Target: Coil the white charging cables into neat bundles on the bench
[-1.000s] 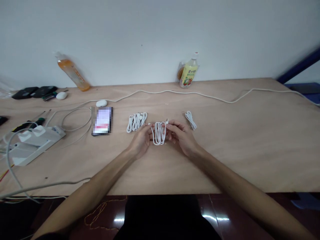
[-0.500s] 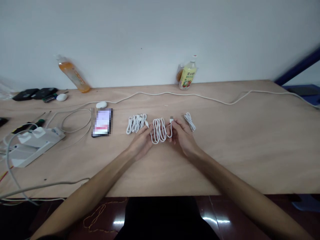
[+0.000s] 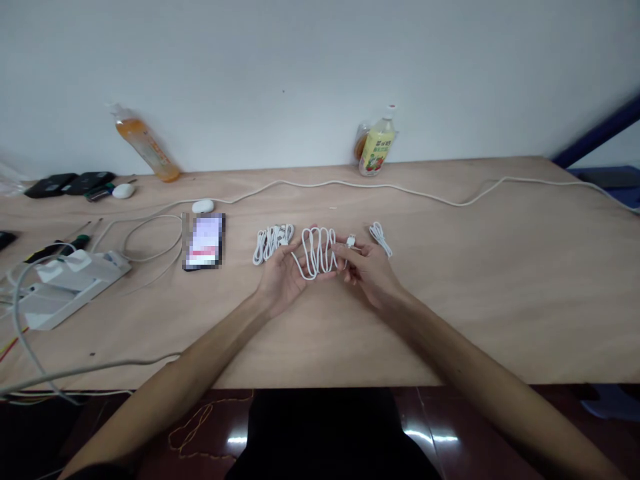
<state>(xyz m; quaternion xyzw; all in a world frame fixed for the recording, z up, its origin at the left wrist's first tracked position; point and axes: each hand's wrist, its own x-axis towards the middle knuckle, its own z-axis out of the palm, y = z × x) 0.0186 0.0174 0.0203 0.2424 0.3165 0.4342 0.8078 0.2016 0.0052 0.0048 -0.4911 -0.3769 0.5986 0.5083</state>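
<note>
A white USB cable (image 3: pixel 319 252), folded in several loose loops, lies across the fingers of both my hands above the table. My left hand (image 3: pixel 284 277) supports its left side, palm turned up and thumb along the near loops. On the right, my right hand (image 3: pixel 369 268) pinches the loops between thumb and fingers, and the USB plug (image 3: pixel 351 241) sticks up beside the thumb. Just behind my left hand rests a pile of coiled white cables (image 3: pixel 270 241). One more small coiled white cable (image 3: pixel 381 239) lies beyond my right hand.
A phone (image 3: pixel 205 241) with a blurred screen and a white earbud case (image 3: pixel 203 207) lie to the left. Farther left stands a power strip (image 3: pixel 75 287) with plugs. Two bottles, one orange (image 3: pixel 147 147) and one yellow (image 3: pixel 377 147), lean at the wall. A long white cord (image 3: pixel 410 193) crosses the back.
My left fingers have spread beneath the loops, and the loops have fanned wider. My right thumb has moved onto the loops; the USB plug has shifted right and tilted.
</note>
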